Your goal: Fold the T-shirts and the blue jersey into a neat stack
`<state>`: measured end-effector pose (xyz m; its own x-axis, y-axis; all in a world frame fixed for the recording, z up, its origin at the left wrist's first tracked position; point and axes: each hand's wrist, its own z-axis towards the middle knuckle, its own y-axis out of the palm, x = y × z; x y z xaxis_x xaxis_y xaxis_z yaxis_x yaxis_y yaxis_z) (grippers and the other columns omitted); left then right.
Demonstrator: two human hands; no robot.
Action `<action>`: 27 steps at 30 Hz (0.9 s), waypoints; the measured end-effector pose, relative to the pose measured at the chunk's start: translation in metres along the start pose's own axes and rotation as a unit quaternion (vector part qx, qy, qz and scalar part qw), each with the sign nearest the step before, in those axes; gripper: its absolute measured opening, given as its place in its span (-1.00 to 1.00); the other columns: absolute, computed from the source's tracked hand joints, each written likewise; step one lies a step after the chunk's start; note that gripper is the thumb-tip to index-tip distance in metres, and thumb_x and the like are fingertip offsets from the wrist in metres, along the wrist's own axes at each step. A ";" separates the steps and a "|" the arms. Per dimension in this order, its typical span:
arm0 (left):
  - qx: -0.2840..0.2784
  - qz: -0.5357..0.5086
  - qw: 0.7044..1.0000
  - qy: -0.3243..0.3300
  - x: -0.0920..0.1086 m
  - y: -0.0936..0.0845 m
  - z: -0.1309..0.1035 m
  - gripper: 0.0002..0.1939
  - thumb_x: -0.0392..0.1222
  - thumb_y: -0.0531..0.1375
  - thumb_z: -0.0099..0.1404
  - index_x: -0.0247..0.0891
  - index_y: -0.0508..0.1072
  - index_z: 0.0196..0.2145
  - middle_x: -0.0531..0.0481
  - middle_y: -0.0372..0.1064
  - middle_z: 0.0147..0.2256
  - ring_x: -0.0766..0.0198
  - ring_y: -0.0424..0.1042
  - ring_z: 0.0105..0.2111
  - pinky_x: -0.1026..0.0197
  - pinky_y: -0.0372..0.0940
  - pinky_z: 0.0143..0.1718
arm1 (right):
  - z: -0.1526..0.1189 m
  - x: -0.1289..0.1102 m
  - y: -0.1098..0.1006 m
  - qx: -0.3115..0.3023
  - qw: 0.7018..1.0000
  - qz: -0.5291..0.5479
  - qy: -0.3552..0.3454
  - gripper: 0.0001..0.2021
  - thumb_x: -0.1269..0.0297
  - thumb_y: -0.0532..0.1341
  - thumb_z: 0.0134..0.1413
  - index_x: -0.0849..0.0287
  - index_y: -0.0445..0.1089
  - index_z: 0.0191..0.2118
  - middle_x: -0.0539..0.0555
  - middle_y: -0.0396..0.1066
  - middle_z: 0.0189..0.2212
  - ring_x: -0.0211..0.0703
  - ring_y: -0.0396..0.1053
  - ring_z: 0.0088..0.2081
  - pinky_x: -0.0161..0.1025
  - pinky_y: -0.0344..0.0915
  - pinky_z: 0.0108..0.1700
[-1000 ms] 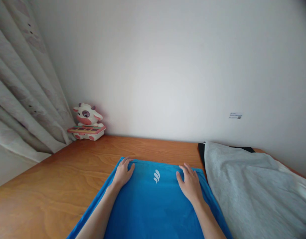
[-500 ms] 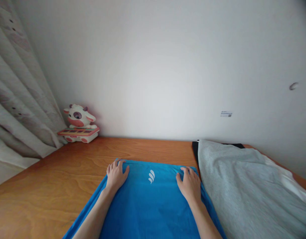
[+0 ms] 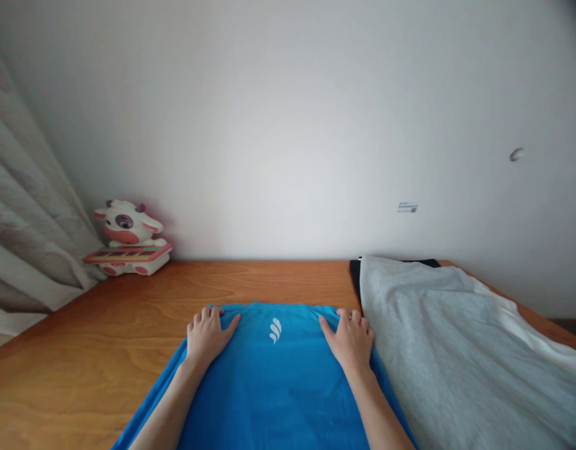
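A blue shirt (image 3: 273, 387) with a white leaf-like logo lies stretched toward me over the wooden surface, its near end out of view. My left hand (image 3: 207, 334) is at its far left corner, fingers curled at the edge and the thumb on top. At the far right corner, my right hand (image 3: 351, 337) holds the cloth in the same way, its thumb pointing inward. Small creases run through the fabric beside both thumbs. The fingertips are partly hidden. My forearms lie along the shirt's two sides.
Right of the shirt lies a grey garment (image 3: 423, 337), with white cloth (image 3: 508, 312) along its far side and black cloth (image 3: 355, 272) beneath. A cow-shaped toy keyboard (image 3: 129, 240) stands at the back left beside a curtain (image 3: 30, 206). A white wall (image 3: 278, 156) rises behind the wooden surface (image 3: 260, 278).
The view has turned slightly to the right. My hands have spread a little apart at the shirt's far corners, and its far edge now looks more rumpled.
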<state>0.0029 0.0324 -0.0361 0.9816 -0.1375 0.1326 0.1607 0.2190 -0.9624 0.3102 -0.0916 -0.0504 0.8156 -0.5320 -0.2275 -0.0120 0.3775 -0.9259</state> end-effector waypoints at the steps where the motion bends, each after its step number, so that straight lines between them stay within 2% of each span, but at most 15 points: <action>1: -0.003 -0.007 1.000 0.008 0.000 0.001 0.001 -0.38 0.28 0.00 0.34 -0.33 0.47 -0.03 -0.34 0.44 0.01 -0.21 0.39 0.05 -0.14 0.25 0.03 | 0.000 -0.001 -0.002 -0.001 1.000 0.003 -0.004 -0.49 -0.14 0.08 0.29 0.22 0.44 0.01 0.36 0.41 -0.04 0.24 0.38 -0.01 0.01 0.23 -0.07; 5: -0.042 -0.037 0.997 0.045 0.001 0.001 0.003 -0.47 0.19 -0.04 0.41 -0.30 0.48 -0.11 -0.28 0.53 -0.10 -0.09 0.50 -0.05 -0.02 0.30 -0.02 | -0.003 -0.005 -0.004 0.000 1.000 0.022 -0.019 -0.41 -0.24 0.04 0.28 0.24 0.44 -0.02 0.34 0.44 -0.09 0.22 0.39 -0.01 -0.02 0.26 -0.10; 8: -0.063 -0.041 0.995 0.071 0.001 -0.003 0.000 -0.47 0.17 -0.07 0.42 -0.28 0.49 -0.13 -0.25 0.54 -0.14 -0.06 0.52 -0.09 0.01 0.31 -0.03 | -0.007 -0.003 -0.003 -0.013 0.999 0.030 -0.039 -0.41 -0.25 0.12 0.23 0.23 0.41 0.02 0.33 0.45 -0.07 0.20 0.39 0.01 -0.03 0.28 -0.07; 10: -0.051 -0.030 0.995 0.078 -0.003 -0.008 -0.004 -0.39 0.27 -0.03 0.35 -0.31 0.48 -0.04 -0.30 0.50 -0.05 -0.13 0.47 0.00 -0.05 0.29 0.03 | -0.010 0.002 -0.007 -0.039 0.996 0.039 -0.068 -0.42 -0.22 0.17 0.19 0.22 0.40 0.04 0.31 0.45 -0.05 0.20 0.39 0.03 -0.03 0.29 -0.05; 12: -0.046 -0.017 0.997 0.067 -0.011 -0.013 -0.008 -0.22 0.41 0.05 0.21 -0.35 0.45 0.05 -0.37 0.43 0.04 -0.25 0.41 0.07 -0.14 0.28 0.06 | -0.014 0.009 -0.015 -0.074 0.991 0.053 -0.099 -0.39 -0.23 0.23 0.13 0.22 0.40 0.06 0.31 0.45 -0.03 0.21 0.38 0.04 -0.03 0.31 -0.03; 14: -0.067 -0.019 0.996 0.057 -0.021 -0.017 -0.010 -0.11 0.48 0.11 0.08 -0.37 0.44 0.05 -0.39 0.42 0.04 -0.28 0.42 0.05 -0.13 0.30 0.03 | -0.017 0.017 -0.025 -0.106 0.985 0.067 -0.117 -0.30 -0.24 0.31 0.01 0.25 0.39 0.09 0.32 0.44 0.01 0.25 0.38 0.07 -0.02 0.32 -0.01; 17: -0.125 -0.052 0.988 0.072 -0.032 -0.024 -0.009 -0.28 0.43 0.13 0.07 -0.27 0.49 -0.12 -0.26 0.53 -0.13 -0.15 0.51 -0.11 0.01 0.35 -0.09 | -0.020 0.024 -0.040 -0.157 0.975 0.096 -0.122 -0.27 -0.14 0.41 -0.05 0.28 0.37 0.13 0.34 0.45 0.05 0.22 0.40 0.09 -0.08 0.32 0.03; 19: -0.173 -0.075 0.977 0.100 -0.034 -0.029 -0.006 -0.46 0.36 0.11 0.11 -0.18 0.49 -0.32 -0.13 0.56 -0.30 -0.07 0.54 -0.24 0.07 0.35 -0.19 | -0.021 0.027 -0.047 -0.193 0.967 0.114 -0.121 -0.40 -0.01 0.38 0.06 0.27 0.38 0.12 0.30 0.51 0.00 0.14 0.47 0.03 -0.15 0.32 0.00; 21: -0.217 -0.107 0.960 0.144 -0.032 -0.033 -0.003 -0.53 0.32 0.08 0.13 -0.14 0.47 -0.42 -0.03 0.57 -0.37 -0.03 0.54 -0.28 0.11 0.33 -0.22 | -0.023 0.028 -0.053 -0.210 0.962 0.120 -0.126 -0.60 0.12 0.31 0.17 0.24 0.44 0.05 0.26 0.55 -0.07 0.08 0.51 -0.01 -0.19 0.32 -0.03; 24: -0.216 -0.164 0.945 0.185 -0.030 -0.039 0.003 -0.61 0.25 0.09 0.15 -0.07 0.51 -0.35 0.11 0.61 -0.30 0.01 0.54 -0.20 0.13 0.33 -0.13 | -0.027 0.030 -0.061 -0.203 0.962 0.117 -0.141 -0.77 0.22 0.25 0.23 0.22 0.50 -0.07 0.26 0.54 -0.04 0.06 0.47 0.04 -0.21 0.28 0.02; 27: -0.194 -0.186 0.945 0.186 -0.031 -0.043 0.006 -0.62 0.24 0.03 0.22 -0.05 0.48 -0.31 0.17 0.60 -0.31 0.07 0.53 -0.22 0.14 0.33 -0.10 | -0.033 0.033 -0.069 -0.199 0.963 0.118 -0.138 -0.73 0.24 0.19 0.29 0.24 0.46 0.01 0.27 0.54 -0.06 0.03 0.50 0.01 -0.23 0.29 -0.04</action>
<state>-0.0338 0.0334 0.0027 0.7491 -0.4809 0.4557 0.3667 -0.2718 -0.8897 0.3183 -0.1601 -0.0042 0.8849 -0.2248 -0.4079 -0.3919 0.1139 -0.9129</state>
